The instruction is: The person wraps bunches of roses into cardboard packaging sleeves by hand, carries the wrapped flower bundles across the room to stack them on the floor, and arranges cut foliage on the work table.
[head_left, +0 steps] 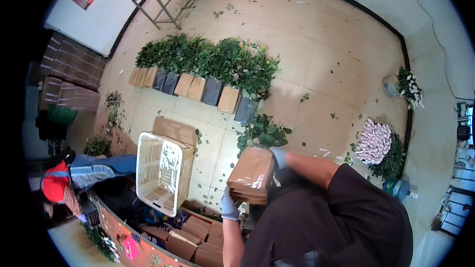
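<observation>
My left hand (229, 206), in a grey glove, grips the lower left side of a flower bunch wrapped in brown cardboard and clear film (251, 168). On its upper right side, my right hand (279, 157), gloved too, is closed around the edge; part of its fingers is hidden. Green leafy stems (262, 132) show just beyond the far end of the wrap. The blooms inside cannot be seen. Left of the bunch stands a white plastic basket (187, 173), apart from both hands.
A row of brown and dark wrapped bunches (196, 89) with leafy stems lies on the tiled floor (316, 49). Pink-white flowers (373, 141) stand at right near a water bottle (397, 188). A person in red (55, 183) works beside a bin of cardboard (198, 232).
</observation>
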Demonstrator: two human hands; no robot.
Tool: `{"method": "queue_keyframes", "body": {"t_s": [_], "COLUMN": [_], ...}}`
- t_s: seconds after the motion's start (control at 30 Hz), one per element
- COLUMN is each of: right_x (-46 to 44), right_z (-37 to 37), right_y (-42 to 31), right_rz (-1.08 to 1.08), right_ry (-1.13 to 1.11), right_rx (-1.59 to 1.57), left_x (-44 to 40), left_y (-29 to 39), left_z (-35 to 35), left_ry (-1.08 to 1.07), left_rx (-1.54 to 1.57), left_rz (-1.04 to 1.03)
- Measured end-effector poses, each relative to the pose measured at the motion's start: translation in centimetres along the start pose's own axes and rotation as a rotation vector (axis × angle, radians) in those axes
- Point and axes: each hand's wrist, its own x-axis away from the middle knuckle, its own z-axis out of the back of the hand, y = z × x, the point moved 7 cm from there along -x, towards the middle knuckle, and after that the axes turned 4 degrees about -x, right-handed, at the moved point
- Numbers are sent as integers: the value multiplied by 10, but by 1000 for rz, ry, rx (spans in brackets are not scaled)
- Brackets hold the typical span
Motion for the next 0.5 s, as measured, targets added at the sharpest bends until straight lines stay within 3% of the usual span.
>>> {"method": "queue_keyframes", "body": {"t_s": [0.07,0.1,0.13,0.17,0.23,0.3,0.33,0.43,0.5], "right_x": [3,8,4,-3,-8,-5,-13,-32,-65], "right_z": [26,33,52,71,105,153,165,224,266], "right_y": [-12,-19,-16,-21,-21,-39,-43,-75,-66], "right_rz": [-42,-159,-262,-226,-211,-151,-157,-67,-62], "right_ry": [34,186,337,442,562,862,867,1055,1090], "right_rx": [113,-186,-483,-523,-558,-224,-228,334,290], "left_x": [-23,-87,-123,-159,-153,-166,-203,-212,-218], "left_y": [21,-7,-10,-15,20,49,17,18,-2], "left_z": [-18,-4,-3,-1,-31,-54,-51,-86,-97], "left_ry": [-29,-143,-122,-98,-78,-96,-176,-266,-273], "left_rx": [-135,-386,-467,-548,-496,-950,-1032,-1363,-1457], "left_rz": [-21,-290,-328,-365,-287,-412,-337,-563,-612]}}
